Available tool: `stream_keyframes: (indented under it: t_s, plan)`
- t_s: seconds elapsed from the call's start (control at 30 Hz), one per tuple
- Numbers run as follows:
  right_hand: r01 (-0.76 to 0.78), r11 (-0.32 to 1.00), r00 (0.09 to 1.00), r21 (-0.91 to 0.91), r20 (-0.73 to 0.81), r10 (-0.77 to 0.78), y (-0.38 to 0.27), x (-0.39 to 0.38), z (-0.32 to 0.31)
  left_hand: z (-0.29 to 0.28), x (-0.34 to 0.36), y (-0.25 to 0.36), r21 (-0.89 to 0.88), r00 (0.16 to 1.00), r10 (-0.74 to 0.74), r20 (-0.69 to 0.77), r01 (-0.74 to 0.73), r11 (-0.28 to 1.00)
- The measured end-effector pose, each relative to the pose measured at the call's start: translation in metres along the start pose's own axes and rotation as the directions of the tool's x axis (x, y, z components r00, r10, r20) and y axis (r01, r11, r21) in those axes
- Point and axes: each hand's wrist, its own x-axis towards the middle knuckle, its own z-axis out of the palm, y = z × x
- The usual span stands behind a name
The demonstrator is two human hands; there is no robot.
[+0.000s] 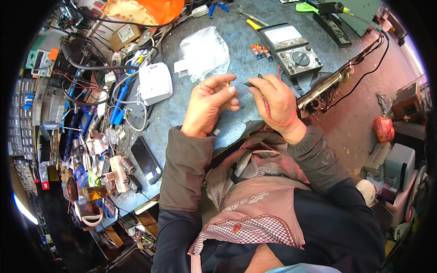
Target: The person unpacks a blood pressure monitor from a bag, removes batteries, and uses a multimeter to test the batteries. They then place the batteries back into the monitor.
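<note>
My left hand (pixel 207 104) pinches a small battery (pixel 228 84) between thumb and forefinger. Only its orange-gold end shows; the rest is hidden by the fingers. Just to the right, my right hand (pixel 278 101) is closed on test probes. A dark probe tip (pixel 248 84) points toward the battery with a small gap between them, and another dark tip stands up above the fingers. A red test lead (pixel 268 114) loops across the right palm and wrist. Beyond that hand lies an analog multimeter (pixel 298 58) with a round dial. Several orange-and-blue batteries (pixel 261 52) lie beside its left edge.
A clear plastic bag (pixel 205 51) and a white plastic box (pixel 155 83) rest on the blue worktop (pixel 182 113). Nearer is a black phone (pixel 146 159). Tangled cables and tools crowd the left side. At far right, the bench edge (pixel 321 90) drops to the floor.
</note>
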Motion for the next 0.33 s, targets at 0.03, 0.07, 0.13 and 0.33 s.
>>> stream_keyframes:
  t_s: [0.03, 0.07, 0.13, 0.33]
  plan:
    - [0.011, 1.0, 1.0, 0.002, 0.0, -0.011, 0.0, 0.0, -0.001, 0.001, -0.001, 0.002, 0.03, 1.0, -0.015, -0.014, 0.015, 0.999]
    - [0.021, 1.0, 1.0, 0.004, 0.001, -0.021, 0.0, 0.0, -0.001, 0.003, -0.002, 0.001, 0.039, 1.0, 0.0, -0.023, 0.001, 0.999]
    - [0.031, 1.0, 0.999, 0.002, -0.015, -0.031, 0.001, 0.0, 0.001, 0.007, -0.003, 0.001, 0.066, 0.999, 0.032, -0.044, -0.029, 0.997]
    - [0.035, 0.999, 0.999, 0.001, -0.032, -0.035, 0.001, 0.0, 0.004, -0.019, 0.004, -0.005, 0.084, 0.996, 0.082, -0.029, -0.08, 0.993]
